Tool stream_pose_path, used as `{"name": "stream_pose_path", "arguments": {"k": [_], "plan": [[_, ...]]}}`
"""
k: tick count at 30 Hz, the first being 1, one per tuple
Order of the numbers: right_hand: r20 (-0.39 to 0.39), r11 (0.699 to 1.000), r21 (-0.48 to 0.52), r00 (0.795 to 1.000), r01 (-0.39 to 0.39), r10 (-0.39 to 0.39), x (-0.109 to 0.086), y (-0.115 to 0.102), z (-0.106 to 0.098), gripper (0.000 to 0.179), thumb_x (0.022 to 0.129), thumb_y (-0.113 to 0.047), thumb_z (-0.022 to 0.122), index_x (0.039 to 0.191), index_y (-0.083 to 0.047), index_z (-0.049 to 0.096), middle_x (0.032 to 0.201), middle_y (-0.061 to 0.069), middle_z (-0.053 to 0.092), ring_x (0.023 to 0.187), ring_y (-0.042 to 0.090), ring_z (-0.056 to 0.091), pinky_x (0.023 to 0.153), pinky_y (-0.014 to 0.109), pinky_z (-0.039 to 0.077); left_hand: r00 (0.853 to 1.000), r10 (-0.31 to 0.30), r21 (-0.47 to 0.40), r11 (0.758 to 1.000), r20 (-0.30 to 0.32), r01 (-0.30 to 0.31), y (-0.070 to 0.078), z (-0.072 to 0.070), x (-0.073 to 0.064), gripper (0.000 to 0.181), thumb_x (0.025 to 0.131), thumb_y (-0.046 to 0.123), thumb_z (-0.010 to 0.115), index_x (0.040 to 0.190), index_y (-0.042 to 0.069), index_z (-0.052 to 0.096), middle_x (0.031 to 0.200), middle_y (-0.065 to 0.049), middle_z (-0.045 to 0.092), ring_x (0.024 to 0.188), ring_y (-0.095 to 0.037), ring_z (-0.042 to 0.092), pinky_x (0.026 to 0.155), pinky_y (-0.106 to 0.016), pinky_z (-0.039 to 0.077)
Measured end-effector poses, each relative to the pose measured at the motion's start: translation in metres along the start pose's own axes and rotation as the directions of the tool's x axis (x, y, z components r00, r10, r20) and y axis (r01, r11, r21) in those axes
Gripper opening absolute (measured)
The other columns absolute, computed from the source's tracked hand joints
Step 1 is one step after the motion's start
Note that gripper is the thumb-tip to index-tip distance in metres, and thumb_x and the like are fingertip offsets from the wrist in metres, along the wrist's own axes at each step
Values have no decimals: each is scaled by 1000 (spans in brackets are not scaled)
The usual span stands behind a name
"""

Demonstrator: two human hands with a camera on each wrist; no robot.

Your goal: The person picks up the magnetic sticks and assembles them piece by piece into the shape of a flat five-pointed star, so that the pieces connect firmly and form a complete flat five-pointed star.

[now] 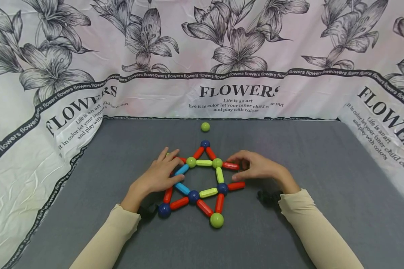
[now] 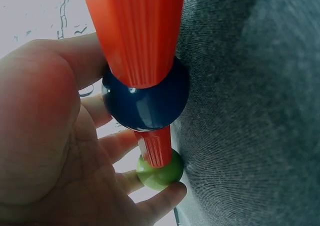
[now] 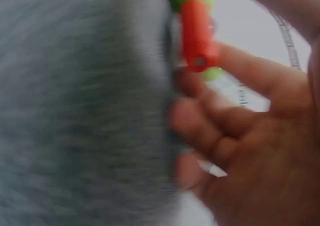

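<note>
A star-shaped frame of plastic rods and balls lies on the table, with yellow-green rods [image 1: 204, 163], blue rods [image 1: 182, 188] and red rods [image 1: 179, 203]. My left hand [image 1: 158, 173] spreads over its left side, hiding part of it. In the left wrist view, those fingers extend around a dark blue ball [image 2: 145, 99] and a green ball [image 2: 160, 171]. At the right side, my right hand [image 1: 259, 166] has its index finger against a red rod [image 1: 230, 166], thumb apart below. Another red rod [image 1: 236, 186] juts out nearby, its outer end bare.
A loose green ball [image 1: 205, 127] sits beyond the star's top blue ball [image 1: 205, 144]. The grey table [image 1: 306, 231] meets a flower-printed cloth [image 1: 175, 97] at the back and sides. Dark wrist gear [image 1: 268, 197] shows by the right sleeve.
</note>
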State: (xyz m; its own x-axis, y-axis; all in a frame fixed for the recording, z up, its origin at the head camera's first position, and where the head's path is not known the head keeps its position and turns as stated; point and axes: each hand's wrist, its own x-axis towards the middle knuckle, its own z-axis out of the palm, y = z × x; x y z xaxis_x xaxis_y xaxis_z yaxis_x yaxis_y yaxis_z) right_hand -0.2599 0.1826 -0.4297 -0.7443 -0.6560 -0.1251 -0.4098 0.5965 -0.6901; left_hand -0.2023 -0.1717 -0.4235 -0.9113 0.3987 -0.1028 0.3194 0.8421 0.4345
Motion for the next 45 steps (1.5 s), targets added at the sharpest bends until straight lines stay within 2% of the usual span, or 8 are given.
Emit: {"name": "stream_pose_path", "arguments": {"k": [3,7,10,18,27,31,34,45], "plan": [[107,996,-53,991,-74,79,-5,-6,-5,85,74,-41,91,147,-23,53,118,4,53,99,21,46,81,34,41,1000,4,6,1000,-4,-4,-1,-1,0,37,98,33,68,130,17,62,168,-16,26,157,-48,7,112,-76,24],[163,984,-153,980,-86,111,-5,-13,-5,100,68,-43,94,153,-27,45,116,4,49,102,22,44,81,35,39,1000,1,8,1000,-4,-1,-1,-3,-1,37,98,34,68,130,16,61,168,-15,26,157,-47,7,113,-76,24],[144,982,-180,986,-62,88,-3,-14,-4,97,68,-39,94,152,-27,48,114,4,52,102,22,45,82,35,38,1000,1,10,1000,-6,-1,-2,-3,-1,37,98,34,68,130,17,61,168,-15,27,157,-47,7,112,-76,24],[99,993,-122,995,3,10,0,-7,-5,82,74,-35,92,146,-23,55,113,1,58,97,19,48,80,33,41,1000,0,9,1000,-4,0,-4,-5,0,37,98,34,68,130,18,61,167,-14,29,157,-46,8,112,-77,23],[102,999,-45,995,-8,12,4,-3,-7,75,82,-38,85,148,-21,54,112,3,58,91,20,50,76,32,42,1000,-2,9,1000,9,2,-7,-8,-1,37,97,34,67,131,20,61,167,-13,29,157,-45,6,113,-77,21],[42,998,61,999,4,-7,11,5,-9,62,90,-31,78,146,-14,56,106,6,62,80,19,54,70,29,44,1000,-6,14,1000,19,6,-8,-11,-4,36,96,33,69,130,20,62,167,-14,31,157,-47,7,114,-76,20],[-34,995,104,999,12,-8,20,13,-13,55,94,-27,74,144,-11,57,106,8,64,80,19,57,70,29,47,999,-15,30,999,30,14,-9,-14,-5,34,96,34,70,126,19,65,165,-15,33,157,-47,9,114,-75,21],[-252,998,47,967,-31,42,88,24,-29,53,93,-27,75,141,-11,59,121,18,66,91,27,62,75,35,49,995,-63,79,995,79,56,-12,-21,-8,35,93,38,73,122,20,68,158,-15,43,153,-50,17,114,-72,23]]}}
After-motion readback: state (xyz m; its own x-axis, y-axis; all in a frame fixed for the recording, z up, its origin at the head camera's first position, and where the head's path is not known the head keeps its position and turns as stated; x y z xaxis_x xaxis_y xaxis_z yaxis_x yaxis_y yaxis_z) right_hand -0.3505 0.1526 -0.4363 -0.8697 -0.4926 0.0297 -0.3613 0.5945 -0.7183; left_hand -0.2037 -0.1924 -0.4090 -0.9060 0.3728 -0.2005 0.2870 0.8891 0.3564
